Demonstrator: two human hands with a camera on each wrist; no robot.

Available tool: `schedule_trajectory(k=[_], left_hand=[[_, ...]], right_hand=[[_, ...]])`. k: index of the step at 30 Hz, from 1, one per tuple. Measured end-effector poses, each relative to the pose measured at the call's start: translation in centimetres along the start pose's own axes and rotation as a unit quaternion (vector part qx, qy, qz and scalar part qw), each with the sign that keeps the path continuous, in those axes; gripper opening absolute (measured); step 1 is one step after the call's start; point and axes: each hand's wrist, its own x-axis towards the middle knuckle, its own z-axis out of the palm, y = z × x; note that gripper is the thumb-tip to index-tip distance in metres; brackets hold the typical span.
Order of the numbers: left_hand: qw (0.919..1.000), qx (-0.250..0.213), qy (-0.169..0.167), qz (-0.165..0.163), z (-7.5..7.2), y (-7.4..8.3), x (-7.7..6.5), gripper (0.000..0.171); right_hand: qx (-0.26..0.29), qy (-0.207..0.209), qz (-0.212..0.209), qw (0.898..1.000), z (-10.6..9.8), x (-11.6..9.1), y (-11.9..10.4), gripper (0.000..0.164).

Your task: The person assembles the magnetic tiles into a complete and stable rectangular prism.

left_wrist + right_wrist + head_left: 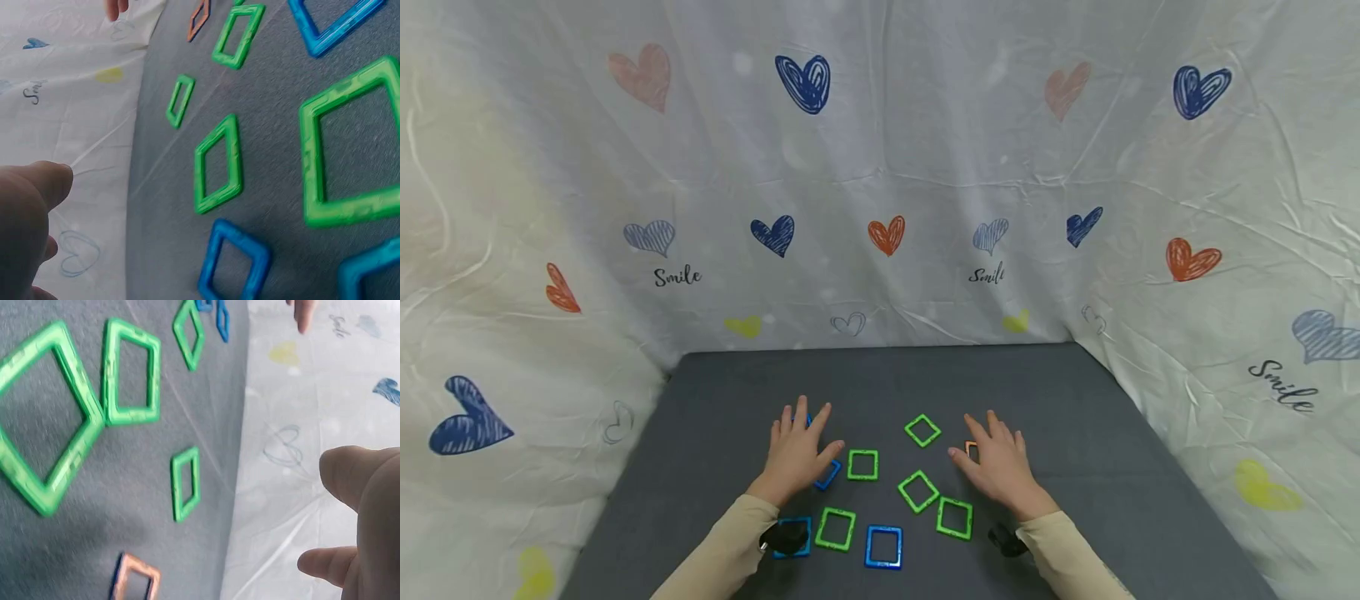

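Note:
My left hand (793, 454) is held over the left part of the dark table, fingers spread, holding nothing. Partly hidden beneath it are a blue square frame tile (830, 479) and another bit of blue at the fingertips. My right hand (1000, 468) has its fingers extended over the right side and is also bare. An orange square tile (967, 445) shows between its thumb and forefinger. Between the hands lie several green square tiles, one (862, 478) near the left thumb. In the right wrist view, the thumb and a finger of the right hand (384, 506) stand apart from the tiles.
Nearer the front edge lie a blue tile (883, 565), a green tile (832, 546) and another blue tile (808, 542) partly behind the left wrist camera. Two green tiles (955, 536) touch or nearly touch by the right wrist. A white curtain (880, 283) with printed hearts surrounds the table.

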Motion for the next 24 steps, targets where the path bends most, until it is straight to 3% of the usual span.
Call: schedule_trajectory(k=[17,24], left_hand=[[0.9993,-0.013,-0.015,0.03,4.9,1.3,0.0,0.063],[0.9984,-0.005,-0.023,0.051,6.3,1.8,-0.3,0.056]], right_hand=[[0.014,-0.043,-0.051,0.998,3.9,-1.3,-2.8,0.066],[0.019,-0.034,-0.083,0.996,5.5,-1.8,-3.1,0.061]])
